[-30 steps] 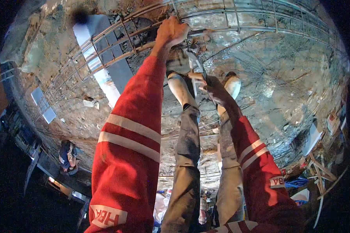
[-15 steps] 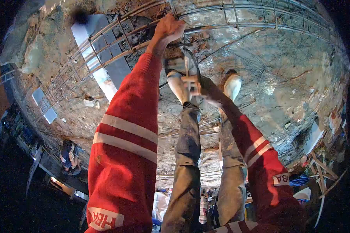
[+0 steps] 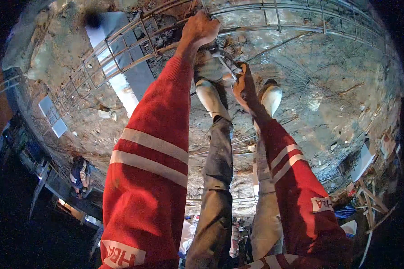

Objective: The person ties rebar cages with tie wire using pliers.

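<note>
Far centre: left hand [image 3: 199,29], fingers clamped round a bar of the cage [image 3: 278,18], a grid of thin, rusty steel rods. Just nearer, right hand [image 3: 246,87], fingers closed on a shiny metal tool [image 3: 226,62]; its tip sits by the cage, under the left hand. Red sleeves, white stripes. Left patch [image 3: 123,256] reads "HBA", upside down. White boots [image 3: 211,96] on rough concrete.

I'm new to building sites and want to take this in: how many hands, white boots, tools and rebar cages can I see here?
Hands: 2 (left hand, right hand)
White boots: 2
Metal tool: 1
Rebar cage: 1
Total: 6
</note>
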{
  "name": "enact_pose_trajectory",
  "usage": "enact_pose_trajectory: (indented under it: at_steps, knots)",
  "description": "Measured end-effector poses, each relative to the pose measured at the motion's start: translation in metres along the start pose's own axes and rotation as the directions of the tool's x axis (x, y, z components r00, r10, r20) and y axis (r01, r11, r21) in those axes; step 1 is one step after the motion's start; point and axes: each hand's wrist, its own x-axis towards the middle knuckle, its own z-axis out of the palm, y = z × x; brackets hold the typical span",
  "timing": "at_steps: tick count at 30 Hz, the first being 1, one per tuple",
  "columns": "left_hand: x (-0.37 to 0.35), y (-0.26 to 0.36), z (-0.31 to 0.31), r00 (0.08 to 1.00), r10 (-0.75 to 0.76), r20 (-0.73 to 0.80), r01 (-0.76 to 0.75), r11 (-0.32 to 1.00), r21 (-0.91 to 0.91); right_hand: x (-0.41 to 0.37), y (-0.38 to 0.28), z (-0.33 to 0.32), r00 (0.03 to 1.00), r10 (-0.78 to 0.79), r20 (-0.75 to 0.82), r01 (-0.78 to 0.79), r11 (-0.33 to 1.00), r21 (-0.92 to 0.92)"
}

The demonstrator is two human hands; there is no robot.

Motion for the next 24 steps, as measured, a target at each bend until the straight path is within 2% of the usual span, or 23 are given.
enact_pose_trajectory:
  at_steps: [1,2,3,4,5,6,7,8,9,10,11,12,13,14,15,16,17,18,20,21,22,23,24]
  knots:
    - [0.0,0.001,-0.004,0.999,0.035,0.039,-0.033,0.998,-0.047,0.005,0.017,-0.013,0.976,-0.197,0.091,0.213,0.953,-0.217]
    - [0.003,-0.003,0.001,0.999,0.034,0.034,-0.032,0.998,-0.051,0.007,0.011,-0.031,0.932,-0.232,0.277,0.33,0.861,-0.387]
    - [0.008,-0.011,0.01,1.0,-0.008,0.012,0.008,0.998,-0.056,0.008,0.035,-0.051,0.93,-0.236,0.282,0.335,0.857,-0.391]
    - [0.01,-0.015,0.015,0.999,-0.051,-0.008,0.051,0.997,-0.061,0.012,0.032,-0.066,0.769,-0.339,0.542,0.554,0.776,-0.301]
    - [0.011,-0.011,0.007,0.992,-0.045,0.119,0.054,0.996,-0.07,0.012,0.045,-0.075,0.527,-0.402,0.749,0.724,0.674,-0.148]
    - [0.015,-0.016,0.012,0.993,-0.045,0.113,0.054,0.996,-0.072,0.009,-0.046,-0.05,0.788,0.158,0.595,0.001,0.966,-0.258]
    - [0.017,-0.021,0.018,0.997,-0.032,0.072,0.033,0.999,-0.012,0.009,-0.022,-0.049,0.858,-0.022,0.513,0.167,0.956,-0.24]
    - [0.018,-0.026,0.026,0.999,-0.017,0.035,0.016,0.999,0.047,0.01,0.003,-0.049,0.884,-0.205,0.421,0.326,0.914,-0.24]
    - [0.009,-0.013,0.013,0.994,-0.086,0.066,0.086,0.996,-0.003,0.02,-0.004,-0.05,0.895,-0.315,0.315,0.418,0.839,-0.348]
    - [0.011,-0.01,0.01,0.995,-0.08,0.065,0.08,0.997,-0.002,0.029,-0.012,-0.051,0.876,-0.433,0.214,0.481,0.747,-0.459]
    - [0.014,-0.014,0.011,0.997,-0.009,0.082,0.005,0.999,0.051,0.033,-0.025,-0.051,0.917,-0.276,0.288,0.386,0.793,-0.47]
    - [0.014,-0.021,0.017,0.993,0.055,0.109,-0.066,0.992,0.103,0.033,-0.023,-0.049,0.919,-0.272,0.286,0.381,0.799,-0.465]
    - [0.016,-0.027,0.023,0.992,0.123,0.021,-0.125,0.98,0.154,0.035,-0.02,-0.047,0.903,-0.198,0.382,0.362,0.829,-0.426]
    - [0.016,-0.033,0.029,0.992,0.119,0.028,-0.122,0.98,0.155,0.039,-0.017,-0.047,0.869,-0.127,0.478,0.339,0.856,-0.39]
    - [0.012,-0.023,0.021,0.998,0.052,0.032,-0.054,0.995,0.082,0.039,-0.015,-0.046,0.82,-0.061,0.569,0.314,0.88,-0.358]
    - [0.008,-0.015,0.012,0.999,-0.015,0.037,0.014,1.0,0.009,0.035,-0.016,-0.044,0.819,-0.06,0.571,0.313,0.88,-0.357]
    - [0.013,-0.025,0.023,1.0,0.011,-0.029,-0.011,1.0,-0.019,0.031,-0.018,-0.041,0.802,-0.03,0.596,0.216,0.946,-0.243]
    - [0.01,-0.02,0.018,1.0,0.01,-0.03,-0.011,1.0,-0.022,0.023,0.003,-0.041,0.781,-0.003,0.624,0.107,0.986,-0.129]
    - [0.002,-0.005,0.004,1.0,-0.017,0.023,0.018,1.0,-0.02,0.021,0.034,-0.051,0.81,-0.053,0.584,0.129,0.988,-0.09]
    - [0.004,-0.012,0.011,0.999,-0.014,0.028,0.015,1.0,-0.019,0.025,0.021,-0.048,0.899,-0.201,0.39,0.313,0.916,-0.249]
    - [0.01,-0.024,0.019,0.995,0.089,-0.04,-0.09,0.996,-0.014,0.032,0.009,-0.047,0.899,-0.388,0.203,0.438,0.788,-0.433]
    - [0.017,-0.036,0.027,0.976,0.189,-0.109,-0.191,0.982,-0.003,0.034,-0.005,-0.048,0.897,-0.295,0.328,0.414,0.822,-0.391]
    - [0.017,-0.034,0.024,0.976,0.188,-0.11,-0.189,0.982,-0.003,0.027,0.003,-0.045,0.896,-0.296,0.33,0.415,0.822,-0.39]
